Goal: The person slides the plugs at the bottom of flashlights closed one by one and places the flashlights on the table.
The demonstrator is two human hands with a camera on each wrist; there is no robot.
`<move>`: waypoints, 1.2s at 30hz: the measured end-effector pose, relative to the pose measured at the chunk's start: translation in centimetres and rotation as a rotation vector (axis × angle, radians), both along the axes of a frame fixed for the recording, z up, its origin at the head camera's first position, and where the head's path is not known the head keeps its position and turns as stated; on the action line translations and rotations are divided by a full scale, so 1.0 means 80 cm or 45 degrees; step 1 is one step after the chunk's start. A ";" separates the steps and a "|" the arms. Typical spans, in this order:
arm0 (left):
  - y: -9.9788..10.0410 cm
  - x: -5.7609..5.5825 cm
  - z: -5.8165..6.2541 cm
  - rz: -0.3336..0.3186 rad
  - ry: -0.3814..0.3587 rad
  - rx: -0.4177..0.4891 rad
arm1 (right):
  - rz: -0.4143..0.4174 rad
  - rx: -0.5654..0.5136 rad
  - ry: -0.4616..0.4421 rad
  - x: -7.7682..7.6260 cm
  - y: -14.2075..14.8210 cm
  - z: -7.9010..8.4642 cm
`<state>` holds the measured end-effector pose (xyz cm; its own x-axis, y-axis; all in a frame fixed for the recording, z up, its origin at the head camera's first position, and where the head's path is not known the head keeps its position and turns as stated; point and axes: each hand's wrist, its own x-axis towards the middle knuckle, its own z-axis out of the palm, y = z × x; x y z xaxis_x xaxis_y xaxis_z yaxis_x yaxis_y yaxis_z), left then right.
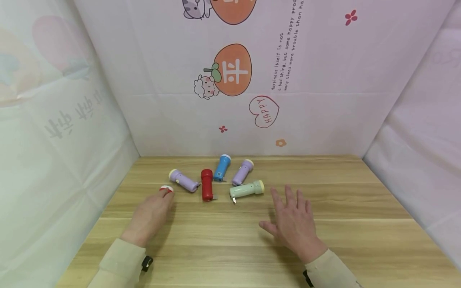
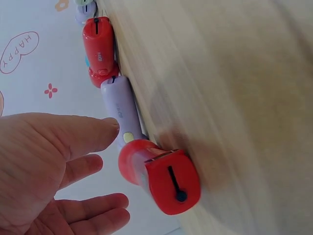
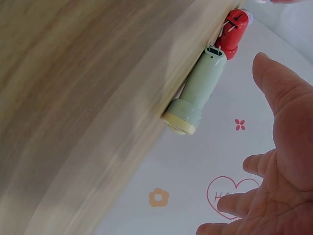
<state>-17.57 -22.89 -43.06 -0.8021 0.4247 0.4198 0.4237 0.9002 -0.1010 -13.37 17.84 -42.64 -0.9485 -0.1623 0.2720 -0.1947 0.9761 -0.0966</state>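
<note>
My left hand (image 1: 153, 214) reaches over a red flashlight (image 2: 173, 181) at the left of the group. In the left wrist view its thumb (image 2: 93, 132) and fingers are spread on the near side of that flashlight and do not appear to grip it. The head view shows only the flashlight's white-rimmed end past my fingertips. My right hand (image 1: 295, 224) is spread over the table at the right, holding nothing. Nearest to it lies a mint green flashlight (image 1: 246, 189) with a cream head, its metal plug folded out.
Further flashlights lie on the wooden table (image 1: 216, 248): a purple one (image 1: 184, 181), a second red one (image 1: 207, 185), a blue one (image 1: 222, 168) and another purple one (image 1: 243, 173). A printed white cloth (image 1: 173, 120) rises behind the table and along both sides.
</note>
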 end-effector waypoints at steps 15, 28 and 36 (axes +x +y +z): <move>0.017 -0.017 0.015 0.062 -0.166 -0.043 | -0.001 0.005 0.009 0.000 0.000 0.000; 0.022 -0.043 0.013 0.064 -0.113 -0.139 | -0.003 -0.018 0.005 0.000 0.000 -0.001; 0.025 -0.054 0.013 0.067 -0.128 -0.161 | -0.009 -0.031 -0.002 -0.001 0.000 -0.002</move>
<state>-21.90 -20.92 -42.04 -0.8597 0.4255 0.2826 0.3903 0.9041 -0.1741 -13.42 17.83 -42.84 -0.9501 -0.1486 0.2744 -0.1874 0.9748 -0.1209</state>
